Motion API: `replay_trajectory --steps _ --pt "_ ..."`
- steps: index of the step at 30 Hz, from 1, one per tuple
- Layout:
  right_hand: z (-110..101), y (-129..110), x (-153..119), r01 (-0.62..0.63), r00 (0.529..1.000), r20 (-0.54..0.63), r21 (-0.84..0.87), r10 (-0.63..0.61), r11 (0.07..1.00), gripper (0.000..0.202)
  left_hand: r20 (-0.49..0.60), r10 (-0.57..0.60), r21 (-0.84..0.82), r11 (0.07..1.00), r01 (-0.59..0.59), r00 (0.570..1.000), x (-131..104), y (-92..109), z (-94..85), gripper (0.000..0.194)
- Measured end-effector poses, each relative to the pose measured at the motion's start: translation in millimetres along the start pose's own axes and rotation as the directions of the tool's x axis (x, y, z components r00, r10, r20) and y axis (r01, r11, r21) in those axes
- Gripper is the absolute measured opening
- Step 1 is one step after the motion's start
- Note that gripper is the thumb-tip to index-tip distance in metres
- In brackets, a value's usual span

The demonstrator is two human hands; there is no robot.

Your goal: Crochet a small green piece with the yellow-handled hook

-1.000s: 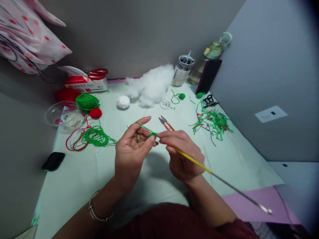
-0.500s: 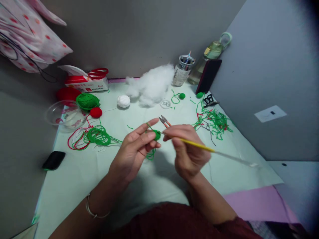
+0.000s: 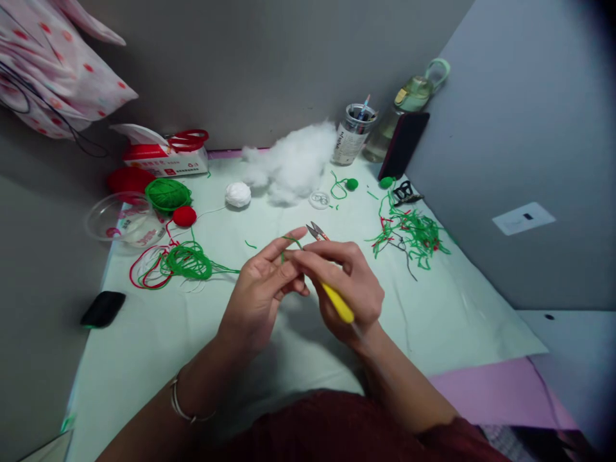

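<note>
My left hand is pinched on a small green crochet piece, which the fingers of both hands now almost wholly hide. A strand of green yarn runs over its raised index finger. Closed in a pen-like grip, my right hand holds a crochet hook by its yellow handle. The hook's tip is hidden at the left fingers, and its rear end is blurred over my right wrist. Thread snips with orange-red handles lie just beyond my right fingers, blades pointing away.
Loose green yarn lies left, near a green ball, a red ball and a clear bowl. White stuffing sits at the back. Yarn scraps, a phone and a bottle are right.
My right hand has come left against the left fingers, and the hook's handle has swung from pointing right to pointing down toward me. The green piece has gone out of sight.
</note>
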State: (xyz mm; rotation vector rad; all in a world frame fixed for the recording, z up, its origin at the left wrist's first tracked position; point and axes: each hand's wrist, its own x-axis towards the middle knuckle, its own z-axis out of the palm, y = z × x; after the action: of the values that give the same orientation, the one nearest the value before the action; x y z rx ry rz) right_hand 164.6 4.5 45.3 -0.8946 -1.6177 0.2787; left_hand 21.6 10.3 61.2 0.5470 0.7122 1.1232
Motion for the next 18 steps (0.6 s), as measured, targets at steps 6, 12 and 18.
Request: replay_trajectory --steps 6,12,18 --pt "-4.1 3.9 8.0 -0.304 0.939 -0.031 0.391 0.343 0.869 0.017 -0.017 -0.089 -0.139 0.987 0.086 0.996 1.1 11.5 -1.6 0.029" --pt "-2.4 7.6 8.0 -0.416 0.9 0.098 0.48 0.425 0.772 0.013 0.047 0.041 0.025 0.999 -0.042 0.998 1.5 1.5 -3.2 0.028" --pt "-3.7 8.7 12.7 -0.488 0.847 0.136 0.586 0.515 0.647 0.022 0.036 0.001 0.034 0.999 -0.002 0.999 1.3 6.7 -3.4 0.028"
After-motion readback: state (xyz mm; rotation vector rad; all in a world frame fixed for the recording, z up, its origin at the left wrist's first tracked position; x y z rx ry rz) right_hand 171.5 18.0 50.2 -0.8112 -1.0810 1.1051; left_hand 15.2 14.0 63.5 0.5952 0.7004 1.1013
